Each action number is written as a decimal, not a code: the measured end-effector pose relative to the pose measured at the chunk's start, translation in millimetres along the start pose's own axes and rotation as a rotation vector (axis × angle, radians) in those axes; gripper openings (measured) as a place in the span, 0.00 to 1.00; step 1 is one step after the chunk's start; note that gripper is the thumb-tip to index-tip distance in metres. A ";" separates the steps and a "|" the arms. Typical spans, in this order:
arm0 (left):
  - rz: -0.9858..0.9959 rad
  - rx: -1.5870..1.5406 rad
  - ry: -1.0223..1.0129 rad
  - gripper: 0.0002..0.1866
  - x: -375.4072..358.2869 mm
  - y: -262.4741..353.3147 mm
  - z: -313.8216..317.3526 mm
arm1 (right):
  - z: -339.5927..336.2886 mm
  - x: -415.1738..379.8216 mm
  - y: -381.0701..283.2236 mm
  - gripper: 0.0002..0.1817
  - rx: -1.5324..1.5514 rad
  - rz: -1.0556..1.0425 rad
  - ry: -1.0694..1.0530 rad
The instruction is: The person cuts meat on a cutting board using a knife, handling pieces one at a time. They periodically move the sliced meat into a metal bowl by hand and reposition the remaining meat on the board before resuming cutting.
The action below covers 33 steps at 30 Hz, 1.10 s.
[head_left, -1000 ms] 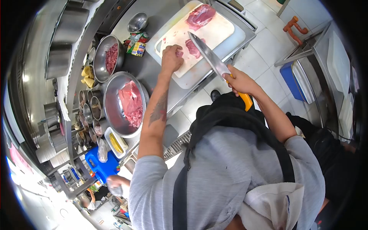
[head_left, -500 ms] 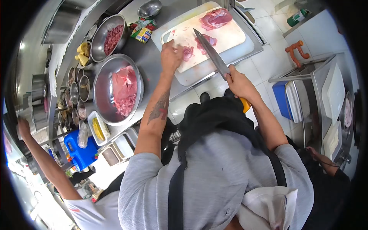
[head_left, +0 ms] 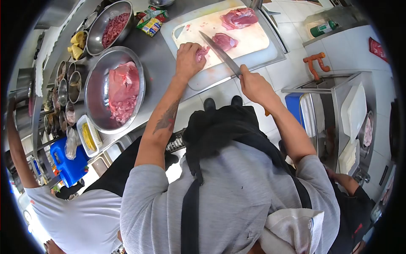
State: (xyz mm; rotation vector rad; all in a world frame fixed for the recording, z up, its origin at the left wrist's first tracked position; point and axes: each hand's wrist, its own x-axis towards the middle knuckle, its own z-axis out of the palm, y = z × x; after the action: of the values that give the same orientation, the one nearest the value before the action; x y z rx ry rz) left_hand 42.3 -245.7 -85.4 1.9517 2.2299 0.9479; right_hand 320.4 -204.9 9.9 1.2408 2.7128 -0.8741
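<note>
On a white cutting board [head_left: 253, 40], my left hand [head_left: 189, 60] has its fingers curled over a small piece of raw meat [head_left: 203, 52]. My right hand [head_left: 254, 86] grips a large kitchen knife [head_left: 224, 57]; its blade points away from me, lying close beside that small piece. Just right of the blade rests another piece of raw meat [head_left: 226, 41]. A bigger chunk of raw meat [head_left: 239, 18] sits at the board's far right. My palm hides most of the knife's handle.
A steel bowl [head_left: 94, 91] of meat stands left of my forearm, with a bowl of chopped meat [head_left: 91, 40] behind it. Coloured packets [head_left: 151, 25] lie beside the board. A person in white [head_left: 80, 216] is close on my left; another, in dark clothes [head_left: 351, 209], on my right.
The knife has moved left, nearer my left hand, whose fingers now curl over the small meat piece. My view has shifted slightly, and the person on the left is closer.
</note>
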 end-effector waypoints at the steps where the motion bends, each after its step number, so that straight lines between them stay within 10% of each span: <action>1: -0.013 -0.067 0.060 0.20 0.3 5.1 -3.7 | -6.5 1.1 -4.2 0.10 -0.008 0.004 -0.005; 9: 0.036 -0.174 0.173 0.15 -4.0 -8.6 8.7 | -56.5 -11.8 -31.1 0.13 -0.270 -0.026 -0.228; 16: 0.045 -0.173 0.137 0.13 0.9 -14.5 6.9 | 31.8 95.4 -21.9 0.18 -0.092 -0.101 -0.116; 33: -0.129 -0.292 0.097 0.20 0.9 -3.6 -5.9 | 1.5 -7.5 1.9 0.17 -0.075 0.054 -0.202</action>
State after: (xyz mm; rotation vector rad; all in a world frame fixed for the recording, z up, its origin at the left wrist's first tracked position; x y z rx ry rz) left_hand 36.5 -247.5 -82.0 1.6506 2.0910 1.2889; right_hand 326.5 -209.8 9.6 1.1391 2.5186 -0.8342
